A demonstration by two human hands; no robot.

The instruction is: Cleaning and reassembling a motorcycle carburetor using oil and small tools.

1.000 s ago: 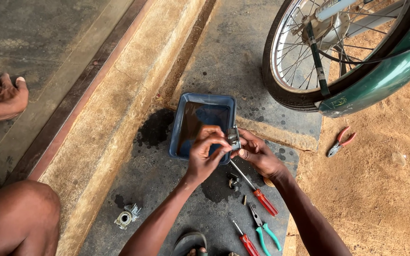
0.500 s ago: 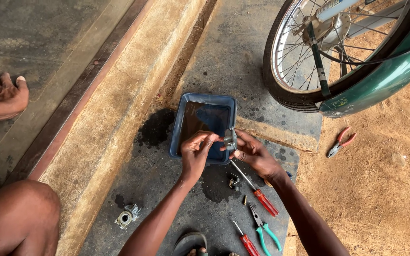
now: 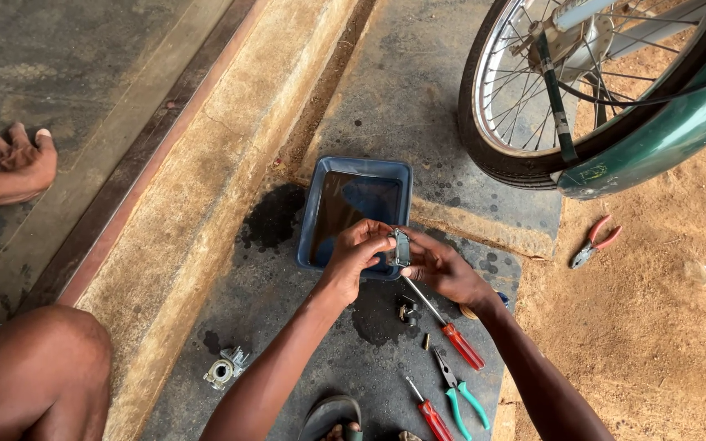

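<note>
Left hand and right hand, fingers pinched on one small grey metal part, held over the near rim of a blue rectangular plastic tray of dark liquid. Below: red-handled screwdriver, teal-handled pliers. Upper right: spoked motorcycle wheel. Far left: another person's hand.

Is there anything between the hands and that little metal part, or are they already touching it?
Nothing visible is in the way. The left hand and the right hand both already pinch the small metal part between their fingertips, just above the near edge of the blue tray. The screwdrivers and pliers lie on the ground below, apart from it.
</note>
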